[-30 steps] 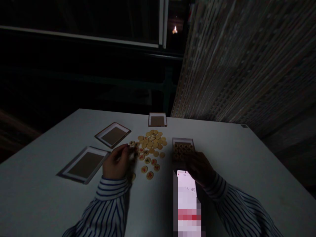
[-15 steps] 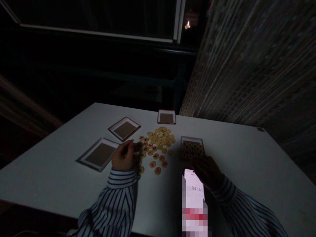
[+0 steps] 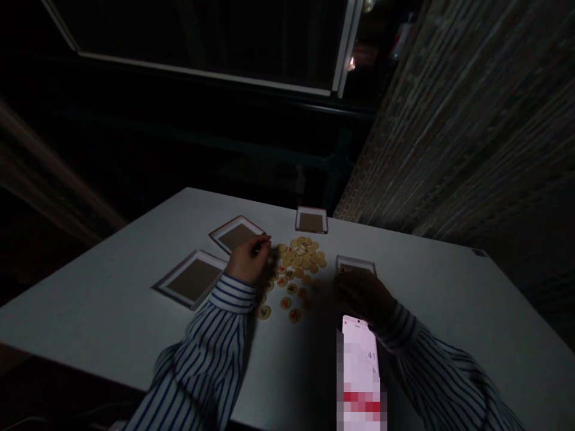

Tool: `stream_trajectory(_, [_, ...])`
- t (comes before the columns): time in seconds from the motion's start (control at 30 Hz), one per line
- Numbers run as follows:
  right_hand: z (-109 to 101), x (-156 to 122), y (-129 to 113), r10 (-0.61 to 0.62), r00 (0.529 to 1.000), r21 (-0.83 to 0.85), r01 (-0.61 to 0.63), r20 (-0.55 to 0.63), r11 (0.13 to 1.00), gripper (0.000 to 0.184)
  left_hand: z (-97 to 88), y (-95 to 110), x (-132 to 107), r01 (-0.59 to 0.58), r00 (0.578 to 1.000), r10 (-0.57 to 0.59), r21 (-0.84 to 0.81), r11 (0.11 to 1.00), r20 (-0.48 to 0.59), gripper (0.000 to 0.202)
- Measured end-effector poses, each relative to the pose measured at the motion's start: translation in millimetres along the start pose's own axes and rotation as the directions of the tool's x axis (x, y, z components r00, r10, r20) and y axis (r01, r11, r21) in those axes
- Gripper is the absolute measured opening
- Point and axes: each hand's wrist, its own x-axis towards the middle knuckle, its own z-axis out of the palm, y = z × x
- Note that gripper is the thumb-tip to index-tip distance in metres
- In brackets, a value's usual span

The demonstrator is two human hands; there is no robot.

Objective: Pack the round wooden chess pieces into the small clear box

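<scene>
My left hand [image 3: 248, 261], in a blue-striped sleeve, hovers at the left side of a heap of round Chinese chess pieces [image 3: 302, 260]. Its fingers are curled together; whatever they hold, if anything, is hidden. Some pieces lie face up with red or black characters, such as a red one [image 3: 294, 315] and a black one [image 3: 265, 312]. My right hand [image 3: 363, 293] is over the near part of a shallow box [image 3: 372, 267] on the right, covering the pieces in it. Deep shadow hides how its fingers are set.
Three more shallow trays stand on the white table [image 3: 287, 371]: one at left [image 3: 162, 286], one behind it [image 3: 219, 232], one at the back [image 3: 311, 231]. A lit phone [image 3: 359, 353] lies below my right hand. A bead curtain [image 3: 404, 149] hangs at right.
My left hand has moved up and right, along the left side of the heap. My right hand has shifted left and forward over the box, covering its pieces. The view has tilted slightly.
</scene>
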Motion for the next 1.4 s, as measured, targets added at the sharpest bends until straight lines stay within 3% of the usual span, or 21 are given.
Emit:
stream_trajectory(0.1, [1.0,31.8,-3.3,0.119,0.97,-0.06,-0.108,0.213,0.992,0.025,8.1,-5.3,4.4,-0.008,1.0,0.008,0.062,0.998,0.006,0.03])
stream_trajectory(0.17, [5.3,51.1,-3.0,0.077,0.928,-0.051,-0.062,0.366,0.997,0.025,13.1,-8.9,1.6,-0.004,1.0,0.002,0.088,0.996,0.026,0.031])
stream_trajectory(0.23, [11.9,66.9,-1.4,0.056,0.903,-0.037,-0.045,0.426,0.998,0.028,16.5,-10.9,-3.0,-0.016,1.0,0.013,0.11,0.994,0.025,0.031])
stream_trajectory(0.43, [29.0,94.3,0.7,0.051,0.91,-0.07,-0.025,0.412,0.997,0.026,16.5,-8.0,-10.6,-0.087,0.993,0.065,0.244,0.966,0.096,0.031])
stream_trajectory(0.77, [30.9,109.4,-4.8,0.047,0.866,-0.071,-0.013,0.498,0.997,0.024,18.2,-10.1,-12.5,-0.124,0.991,0.107,0.234,0.964,0.085,0.029])
stream_trajectory(0.93, [26.5,107.8,-3.8,0.084,0.902,-0.014,-0.087,0.424,0.996,0.02,20.1,-12.7,-13.2,-0.159,0.986,0.145,0.206,0.966,0.08,0.028])
stream_trajectory(1.03, [30.8,104.3,2.8,0.147,0.926,0.155,-0.211,0.347,0.965,0.021,21.5,-12.7,-14.0,-0.193,0.981,0.184,0.175,0.965,0.067,0.027])
stream_trajectory(1.1, [34.7,101.5,6.0,0.219,0.93,0.39,-0.326,0.294,0.861,0.021,23.0,-11.9,-14.7,-0.231,0.973,0.225,0.137,0.963,0.053,0.025])
stream_trajectory(1.2, [36.9,98.6,5.0,0.276,0.915,0.733,-0.401,0.294,0.549,0.024,25.6,-10.3,-16.1,-0.302,0.952,0.298,0.069,0.951,0.065,0.022])
stream_trajectory(1.3, [32.7,98.3,-1.2,0.271,0.904,0.872,-0.402,0.33,0.278,0.03,27.3,-8.3,-17.8,-0.368,0.925,0.364,0.015,0.93,0.104,0.021])
stream_trajectory(1.4, [25.3,99.4,-8.3,0.278,0.878,0.896,-0.432,0.391,0.105,0.032,27.3,-6.0,-19.2,-0.405,0.906,0.403,-0.005,0.914,0.127,0.022])
